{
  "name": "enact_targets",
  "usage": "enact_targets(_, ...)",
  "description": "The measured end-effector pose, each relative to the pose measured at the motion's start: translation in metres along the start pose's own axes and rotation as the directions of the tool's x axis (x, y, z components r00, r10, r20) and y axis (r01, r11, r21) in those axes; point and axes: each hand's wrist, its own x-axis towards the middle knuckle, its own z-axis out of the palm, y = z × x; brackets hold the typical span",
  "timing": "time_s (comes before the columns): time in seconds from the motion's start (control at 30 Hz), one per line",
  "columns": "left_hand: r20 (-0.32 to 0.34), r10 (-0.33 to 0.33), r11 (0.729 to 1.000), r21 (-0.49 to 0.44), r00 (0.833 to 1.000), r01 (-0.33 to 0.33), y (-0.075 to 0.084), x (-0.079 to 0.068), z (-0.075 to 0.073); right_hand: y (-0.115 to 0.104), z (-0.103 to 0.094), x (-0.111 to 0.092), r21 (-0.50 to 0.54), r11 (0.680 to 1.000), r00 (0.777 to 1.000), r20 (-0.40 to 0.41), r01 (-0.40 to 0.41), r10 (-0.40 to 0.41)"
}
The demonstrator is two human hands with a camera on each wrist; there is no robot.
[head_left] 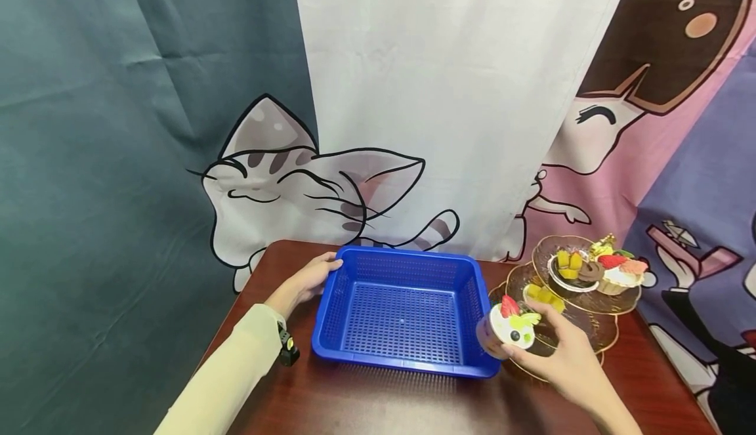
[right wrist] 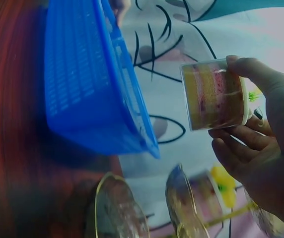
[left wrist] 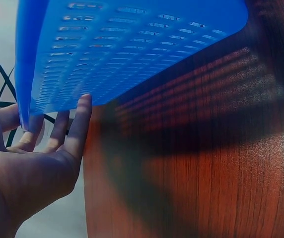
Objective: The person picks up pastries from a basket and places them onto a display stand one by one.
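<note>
A blue plastic basket [head_left: 401, 317] with slotted walls sits on the table. My left hand [head_left: 313, 276] grips its left rim, the thumb on one side of the wall and fingers on the other in the left wrist view [left wrist: 42, 153]. My right hand [head_left: 561, 350] holds a dessert cup [head_left: 508, 330] beside the basket's right end. The cup is clear, with pink and yellow layers [right wrist: 214, 94], white cream, a strawberry piece and a dark berry on top. Thumb and fingers pinch it from opposite sides in the right wrist view.
To the right stands a tiered glass stand [head_left: 602, 300] with gold rims. On its upper plate are a dark tart [head_left: 569, 281] and a strawberry cream cake [head_left: 620, 277]; a yellow-topped dessert [head_left: 543, 297] sits lower. A printed curtain [head_left: 461, 94] hangs behind the wooden table [head_left: 331, 399].
</note>
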Motion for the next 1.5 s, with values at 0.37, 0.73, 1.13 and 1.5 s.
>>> enact_targets(0.37, 0.001, -0.002, 1.0, 0.005, 1.0, 0.002, -0.003, 0.0, -0.003, 0.025, -0.042, -0.02, -0.13, 0.987, 0.995, -0.001, -0.098, 0.098)
enact_targets(0.73, -0.003, 0.004, 1.0, 0.002, 1.0, -0.004, -0.004, -0.001, -0.004, 0.057, -0.072, -0.023, -0.185, 0.963, 0.976, 0.058, -0.197, 0.21)
enact_targets(1.13, -0.003, 0.009, 1.0, -0.006, 1.0, -0.009, -0.004, 0.0, -0.004, 0.071, -0.077, -0.009, -0.281, 0.929, 0.968, -0.008, -0.242, 0.249)
enact_targets(1.5, 0.01, 0.021, 1.0, 0.005, 1.0, -0.021, -0.004, 0.002, -0.002, 0.093, -0.067, -0.001, -0.281, 0.926, 0.966, -0.117, -0.254, 0.229)
